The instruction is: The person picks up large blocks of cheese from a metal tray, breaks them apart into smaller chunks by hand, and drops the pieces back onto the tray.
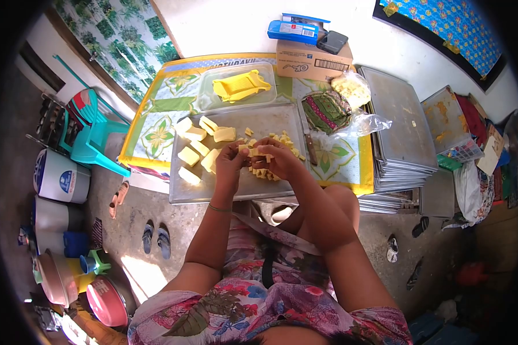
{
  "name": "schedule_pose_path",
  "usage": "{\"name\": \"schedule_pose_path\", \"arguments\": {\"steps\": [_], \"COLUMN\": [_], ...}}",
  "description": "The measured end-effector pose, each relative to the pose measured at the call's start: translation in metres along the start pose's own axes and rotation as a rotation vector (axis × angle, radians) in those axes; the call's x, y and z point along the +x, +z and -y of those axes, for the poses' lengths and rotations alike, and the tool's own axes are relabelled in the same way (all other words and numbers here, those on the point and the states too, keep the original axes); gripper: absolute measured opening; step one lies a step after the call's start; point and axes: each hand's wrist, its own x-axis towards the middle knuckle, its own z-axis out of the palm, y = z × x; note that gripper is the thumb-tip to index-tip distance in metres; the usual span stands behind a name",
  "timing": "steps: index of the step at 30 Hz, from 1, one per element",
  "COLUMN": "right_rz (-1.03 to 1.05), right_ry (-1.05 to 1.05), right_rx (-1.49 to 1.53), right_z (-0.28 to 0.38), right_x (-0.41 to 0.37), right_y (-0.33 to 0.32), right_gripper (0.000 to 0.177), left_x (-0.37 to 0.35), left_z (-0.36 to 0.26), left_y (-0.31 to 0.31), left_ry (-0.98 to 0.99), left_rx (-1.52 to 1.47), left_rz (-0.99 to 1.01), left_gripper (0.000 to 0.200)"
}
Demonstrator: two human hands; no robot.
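Note:
Both my hands meet above a metal tray [201, 192] on the table. My left hand [232, 161] has its fingers closed on a small pale yellow piece [253, 152]. My right hand [279, 158] holds the same piece or pieces from the other side, its fingers bent round them. Thick yellow blocks [188, 156] lie on the tray's left part, beside my left hand. Many small yellow pieces [285, 140] are heaped behind and under my right hand. A knife [310, 148] rests along the tray's right edge.
Behind the tray stands a clear plastic container [204, 95] with a yellow item [241, 85] inside. Right of it are a cardboard box [313, 60], a green patterned cloth [327, 111] and a plastic bag [351, 91]. Stacked metal trays [400, 121] stand at the right; a turquoise chair [100, 138] is left.

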Motion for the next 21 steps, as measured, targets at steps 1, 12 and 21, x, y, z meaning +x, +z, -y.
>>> {"name": "schedule_pose_path", "arguments": {"steps": [1,12,21], "right_rz": [0.0,-0.028,-0.025], "right_ry": [-0.008,0.016,-0.01], "right_rx": [-0.072,-0.184,-0.175], "right_z": [-0.001,0.0,0.0], "right_x": [0.0,0.0,-0.001], "right_y": [0.001,-0.004,-0.003], "right_gripper": [0.028,0.03,0.028], "left_x": [0.0,-0.001,-0.002], "left_z": [0.001,-0.001,-0.005], "left_y": [-0.001,0.002,-0.001], "left_ry": [-0.006,-0.03,-0.091], "left_rx": [0.001,-0.002,-0.122], "left_rz": [0.003,0.035,0.055], "left_gripper": [0.029,0.028,0.023]}}
